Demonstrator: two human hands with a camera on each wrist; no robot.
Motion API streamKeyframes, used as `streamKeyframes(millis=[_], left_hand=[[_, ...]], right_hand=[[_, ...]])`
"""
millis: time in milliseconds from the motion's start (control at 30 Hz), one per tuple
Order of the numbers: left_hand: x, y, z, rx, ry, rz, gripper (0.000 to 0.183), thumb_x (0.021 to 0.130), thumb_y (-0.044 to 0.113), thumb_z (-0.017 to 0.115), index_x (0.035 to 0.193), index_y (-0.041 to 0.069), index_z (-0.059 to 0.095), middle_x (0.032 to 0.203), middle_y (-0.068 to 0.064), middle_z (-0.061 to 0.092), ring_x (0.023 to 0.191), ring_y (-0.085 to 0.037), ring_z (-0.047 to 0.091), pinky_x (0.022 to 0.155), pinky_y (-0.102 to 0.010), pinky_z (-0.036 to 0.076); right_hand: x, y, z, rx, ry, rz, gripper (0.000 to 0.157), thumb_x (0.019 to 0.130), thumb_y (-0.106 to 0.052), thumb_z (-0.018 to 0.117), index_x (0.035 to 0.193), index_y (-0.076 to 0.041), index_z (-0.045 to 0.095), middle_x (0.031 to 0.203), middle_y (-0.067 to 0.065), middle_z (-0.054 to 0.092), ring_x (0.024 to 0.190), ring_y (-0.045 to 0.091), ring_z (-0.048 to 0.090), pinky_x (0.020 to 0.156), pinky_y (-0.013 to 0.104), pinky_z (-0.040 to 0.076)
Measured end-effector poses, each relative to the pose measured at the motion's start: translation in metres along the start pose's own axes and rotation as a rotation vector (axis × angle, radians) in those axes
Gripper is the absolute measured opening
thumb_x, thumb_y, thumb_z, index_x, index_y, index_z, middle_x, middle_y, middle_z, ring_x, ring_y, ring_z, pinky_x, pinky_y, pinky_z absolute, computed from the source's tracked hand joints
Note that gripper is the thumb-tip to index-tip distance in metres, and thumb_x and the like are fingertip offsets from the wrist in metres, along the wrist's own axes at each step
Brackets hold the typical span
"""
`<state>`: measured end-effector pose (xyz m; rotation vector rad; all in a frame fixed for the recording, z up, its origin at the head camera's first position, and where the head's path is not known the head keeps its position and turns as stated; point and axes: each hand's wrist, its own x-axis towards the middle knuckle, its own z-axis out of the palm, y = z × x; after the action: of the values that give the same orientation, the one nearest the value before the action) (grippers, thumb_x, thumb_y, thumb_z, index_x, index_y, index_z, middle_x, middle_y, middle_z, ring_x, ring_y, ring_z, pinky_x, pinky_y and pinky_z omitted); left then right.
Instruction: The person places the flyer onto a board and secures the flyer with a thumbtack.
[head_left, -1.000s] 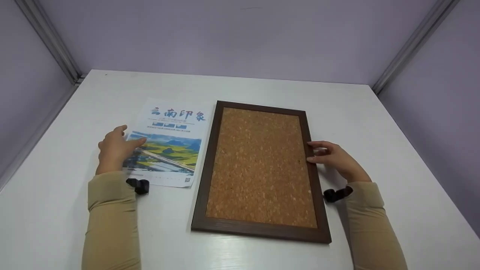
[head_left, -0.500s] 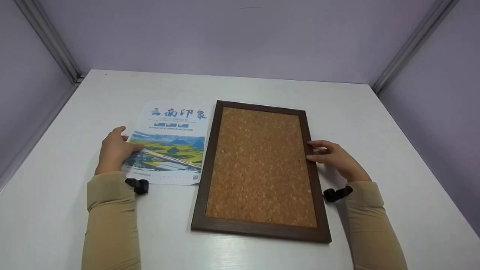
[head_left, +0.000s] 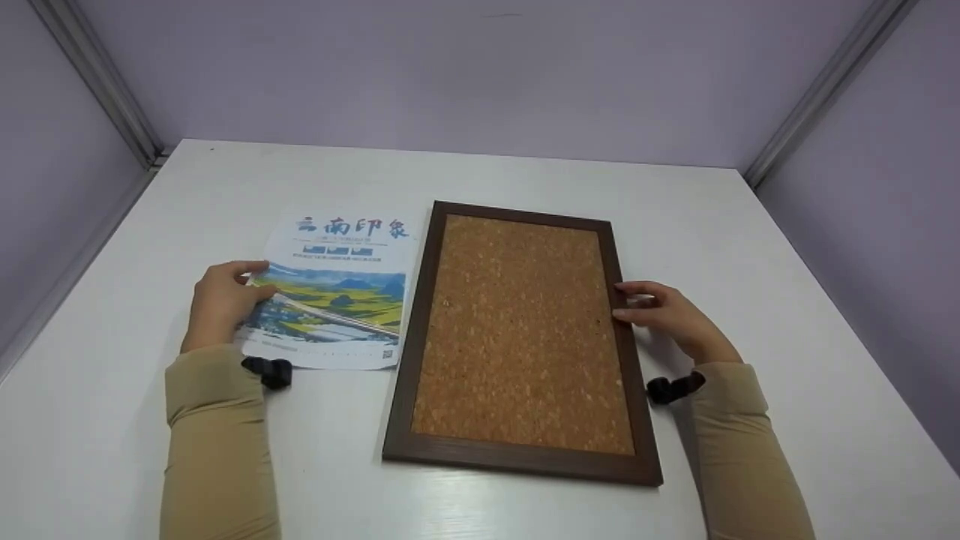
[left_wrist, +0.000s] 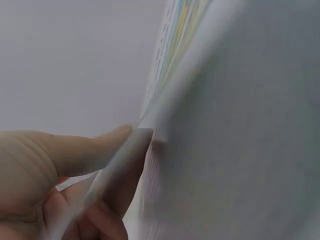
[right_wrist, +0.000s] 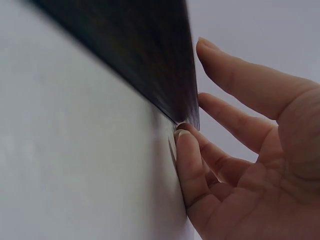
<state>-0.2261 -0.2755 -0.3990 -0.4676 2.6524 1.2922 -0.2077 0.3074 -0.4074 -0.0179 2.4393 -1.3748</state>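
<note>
In the head view, a poster (head_left: 337,315) with large coloured characters above a landscape picture lies left of a corkboard (head_left: 525,337) in a dark brown frame. My left hand (head_left: 223,300) pinches the poster's left edge between thumb and fingers. The left wrist view shows that edge lifted and bent, the pale paper (left_wrist: 240,125) filling the right side. At the corkboard's right side, my right hand (head_left: 671,319) rests its fingertips against the frame (head_left: 626,360). Its fingers are loosely bent. In the right wrist view, the lower fingers touch the frame's side near the tabletop.
Everything lies on a white table (head_left: 330,450). A pale purple wall (head_left: 480,82) rises behind the table, with side panels and metal posts at left and right. Black wrist cameras are strapped over both tan sleeves (head_left: 221,450).
The poster shifted right towards the corkboard, then slightly back left with my left hand. My left fingers have closed onto its edge. My right hand and the corkboard stay put.
</note>
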Motion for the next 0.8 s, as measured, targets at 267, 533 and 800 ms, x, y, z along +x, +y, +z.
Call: streamKeyframes(millis=[267,533,800], left_hand=[[0.006,-0.01,0.001,-0.142,-0.039,0.019,0.049,0.101,0.011,0.053,0.149,0.006,0.044,0.161,-0.022,0.025,0.149,-0.041,0.022,0.119,-0.053,0.025],[0.005,-0.013,-0.004,-0.239,-0.012,0.008,0.049,0.101,0.012,0.056,0.148,0.009,0.046,0.163,-0.014,0.025,0.147,-0.033,0.028,0.117,-0.046,0.031],[0.003,-0.009,-0.004,-0.297,0.012,-0.052,0.048,0.099,0.011,0.06,0.146,0.011,0.049,0.166,-0.005,0.02,0.152,-0.024,0.018,0.119,-0.035,0.031]], right_hand=[[-0.002,-0.004,0.0,-0.02,0.015,0.001,0.071,0.091,-0.032,0.072,0.15,-0.009,0.042,0.151,0.022,0.04,0.142,0.039,0.032,0.117,0.064,0.017],[-0.002,-0.004,0.0,-0.035,0.023,0.004,0.071,0.091,-0.032,0.073,0.15,-0.009,0.041,0.151,0.022,0.04,0.141,0.039,0.034,0.116,0.064,0.018],[0.016,0.022,0.019,0.027,-0.028,0.026,0.074,0.089,-0.031,0.075,0.151,-0.01,0.04,0.151,0.022,0.038,0.142,0.039,0.032,0.117,0.062,0.019]])
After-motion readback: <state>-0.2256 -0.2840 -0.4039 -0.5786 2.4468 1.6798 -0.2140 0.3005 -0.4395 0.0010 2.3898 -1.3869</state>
